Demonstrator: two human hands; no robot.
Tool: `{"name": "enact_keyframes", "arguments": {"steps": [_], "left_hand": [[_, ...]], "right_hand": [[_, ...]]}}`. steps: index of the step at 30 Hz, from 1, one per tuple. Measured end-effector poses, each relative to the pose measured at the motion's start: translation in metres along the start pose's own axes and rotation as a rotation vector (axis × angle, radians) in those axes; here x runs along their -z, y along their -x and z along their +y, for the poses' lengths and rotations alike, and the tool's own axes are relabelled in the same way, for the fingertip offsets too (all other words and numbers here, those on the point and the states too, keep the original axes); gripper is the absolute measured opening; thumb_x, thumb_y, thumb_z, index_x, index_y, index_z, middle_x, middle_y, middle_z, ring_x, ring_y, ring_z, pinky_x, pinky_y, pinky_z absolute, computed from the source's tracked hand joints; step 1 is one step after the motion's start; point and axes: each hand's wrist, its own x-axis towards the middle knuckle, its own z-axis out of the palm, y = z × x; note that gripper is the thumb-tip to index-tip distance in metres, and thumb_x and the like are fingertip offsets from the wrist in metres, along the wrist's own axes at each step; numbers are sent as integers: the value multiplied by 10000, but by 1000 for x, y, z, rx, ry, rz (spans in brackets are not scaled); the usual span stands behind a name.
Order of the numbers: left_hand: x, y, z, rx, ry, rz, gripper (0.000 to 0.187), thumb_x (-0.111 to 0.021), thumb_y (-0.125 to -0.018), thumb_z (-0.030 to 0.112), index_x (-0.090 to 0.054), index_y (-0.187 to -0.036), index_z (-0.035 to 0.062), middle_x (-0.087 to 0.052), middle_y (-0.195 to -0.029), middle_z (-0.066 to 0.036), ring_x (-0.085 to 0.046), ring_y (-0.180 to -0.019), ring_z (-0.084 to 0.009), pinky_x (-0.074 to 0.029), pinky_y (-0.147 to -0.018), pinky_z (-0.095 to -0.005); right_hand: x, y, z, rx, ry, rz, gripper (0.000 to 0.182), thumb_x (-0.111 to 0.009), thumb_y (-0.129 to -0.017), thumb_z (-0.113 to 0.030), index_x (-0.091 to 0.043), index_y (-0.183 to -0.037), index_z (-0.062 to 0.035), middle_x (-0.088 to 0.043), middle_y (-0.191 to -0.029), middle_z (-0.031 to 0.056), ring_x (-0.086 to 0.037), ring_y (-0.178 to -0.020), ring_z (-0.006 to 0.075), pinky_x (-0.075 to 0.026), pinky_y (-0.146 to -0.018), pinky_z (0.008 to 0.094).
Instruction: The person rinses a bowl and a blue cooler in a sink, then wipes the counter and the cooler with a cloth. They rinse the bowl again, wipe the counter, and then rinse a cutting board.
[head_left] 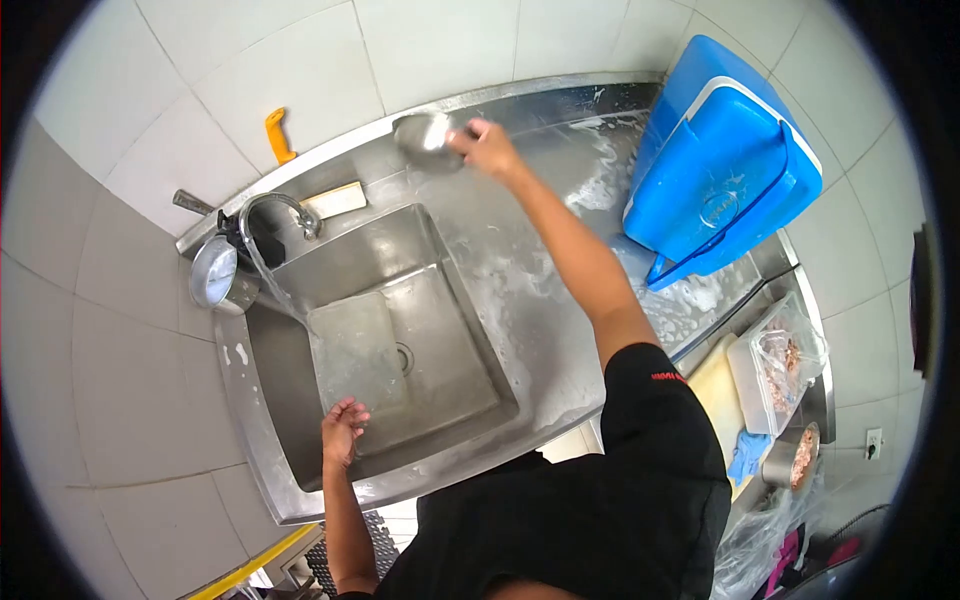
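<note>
My right hand (488, 148) is closed on the rim of a shiny round metal bowl (422, 135), slightly smeared by motion, above the back edge of the steel counter. Over the near left part of the sink (470, 370), my left hand (345, 432) is held with its fingers apart and nothing in them. Just beyond it, a pale, see-through rectangular container (355, 345) lies in the basin. Water runs down toward this container from the curved faucet (272, 200).
A blue cooler (720, 170) stands on the soapy counter (540, 290) at right. A metal pot (222, 275) sits left of the faucet. Behind the sink are a pale block (338, 200) and a yellow handle (278, 137). Far right are a plastic tub (752, 375) and blue cloth (748, 457).
</note>
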Motion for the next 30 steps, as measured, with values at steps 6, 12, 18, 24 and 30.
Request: {"name": "enact_keyframes", "arguments": {"steps": [6, 12, 18, 24, 30], "left_hand": [[17, 22, -26, -1, 10, 22, 298, -424, -861, 31, -504, -1148, 32, -623, -958, -50, -624, -769, -113, -424, -562, -203], [43, 16, -55, 7, 53, 6, 311, -359, -879, 54, -490, -1161, 57, -618, -998, -55, -617, -793, -120, -431, -569, -214], [38, 20, -40, -113, 84, 113, 385, -464, -899, 114, -407, -1269, 26, -597, -1025, -96, -610, -834, -144, -453, -598, -237], [39, 44, -36, -194, 36, 133, 367, -466, -896, 81, -415, -1252, 8, -593, -1019, -84, -602, -833, -120, -447, -589, -214], [65, 80, -53, -256, 42, 190, 317, -477, -916, 88, -443, -1215, -14, -607, -993, -73, -600, -824, -105, -437, -573, -199]], "right_hand": [[120, -86, -7, -73, -911, 473, 306, -569, -884, -302, -518, -914, -2, -542, -802, 71, -514, -651, 147, -456, -515, 266], [81, -20, -17, -102, -768, 329, 254, -539, -906, -276, -512, -928, -24, -537, -827, 59, -511, -673, 142, -452, -556, 272], [-63, 62, -13, -276, -353, -205, 329, -661, -819, -328, -579, -952, -39, -597, -839, 20, -531, -695, 87, -437, -578, 215], [-243, 104, 88, -341, 170, -816, 434, -721, -747, -355, -591, -921, 20, -605, -834, 87, -585, -627, 135, -494, -547, 269], [-362, 182, 188, -130, 714, -957, 554, -778, -628, -353, -611, -1001, 21, -624, -983, 163, -631, -799, 273, -520, -666, 360]]}}
